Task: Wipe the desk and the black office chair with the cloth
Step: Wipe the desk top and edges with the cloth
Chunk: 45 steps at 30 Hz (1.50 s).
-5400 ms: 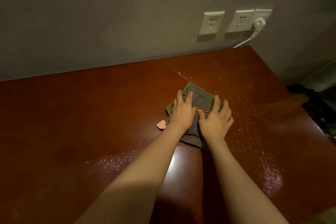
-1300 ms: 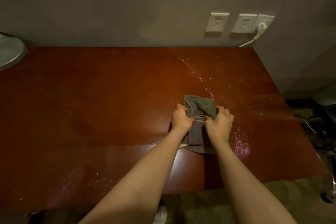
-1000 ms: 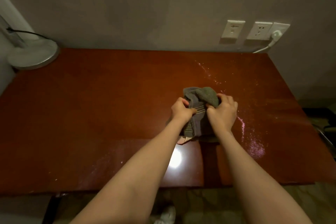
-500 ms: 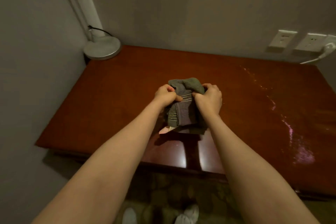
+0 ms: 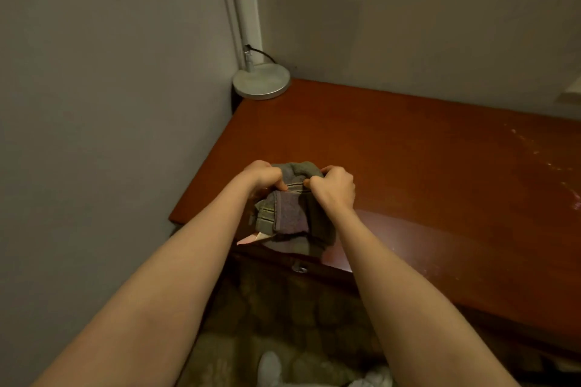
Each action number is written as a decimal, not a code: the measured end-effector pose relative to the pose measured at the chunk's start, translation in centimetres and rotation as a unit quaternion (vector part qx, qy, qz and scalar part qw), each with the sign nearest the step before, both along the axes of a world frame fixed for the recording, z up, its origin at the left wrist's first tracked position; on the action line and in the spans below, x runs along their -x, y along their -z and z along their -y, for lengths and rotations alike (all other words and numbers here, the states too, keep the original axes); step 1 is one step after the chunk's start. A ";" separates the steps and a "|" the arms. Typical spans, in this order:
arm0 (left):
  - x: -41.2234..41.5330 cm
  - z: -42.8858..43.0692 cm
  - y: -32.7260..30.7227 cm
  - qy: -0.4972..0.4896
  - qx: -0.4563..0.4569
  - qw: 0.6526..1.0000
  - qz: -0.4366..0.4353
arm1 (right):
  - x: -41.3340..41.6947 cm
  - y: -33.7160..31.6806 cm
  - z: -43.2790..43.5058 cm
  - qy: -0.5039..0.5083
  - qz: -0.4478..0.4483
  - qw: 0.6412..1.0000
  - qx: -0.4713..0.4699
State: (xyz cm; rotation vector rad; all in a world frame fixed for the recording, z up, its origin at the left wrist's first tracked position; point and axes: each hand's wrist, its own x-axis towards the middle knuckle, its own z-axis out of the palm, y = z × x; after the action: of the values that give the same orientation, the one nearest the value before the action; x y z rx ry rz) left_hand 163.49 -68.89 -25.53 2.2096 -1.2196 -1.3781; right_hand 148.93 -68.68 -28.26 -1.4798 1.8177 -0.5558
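The desk [image 5: 408,151] runs off the right edge, white shoes [image 5: 268,367] off the bottom.

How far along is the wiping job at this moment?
Done: the desk shines by its front edge, as if wiped. In hand: the left hand and right hand both grip the bunched cloth at the desk's front left edge. Left: pale specks at the right end, and the chair, which is not in view.

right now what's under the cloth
The cloth, gripped by the left hand and right hand, hangs over the desk front edge, a pink tag poking out below. The wood directly beneath is covered.
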 end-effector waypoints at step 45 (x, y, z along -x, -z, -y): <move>16.0 -7.3 10.4 0.305 0.195 0.893 0.266 | 12.4 10.4 -6.8 -0.224 -0.261 0.934 0.094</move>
State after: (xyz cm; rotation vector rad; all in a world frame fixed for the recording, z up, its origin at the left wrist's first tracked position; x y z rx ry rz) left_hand 147.48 -61.56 -35.88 2.0381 -2.2961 -0.5620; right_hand 136.52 -61.88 -38.63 -2.2585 1.7358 -0.1086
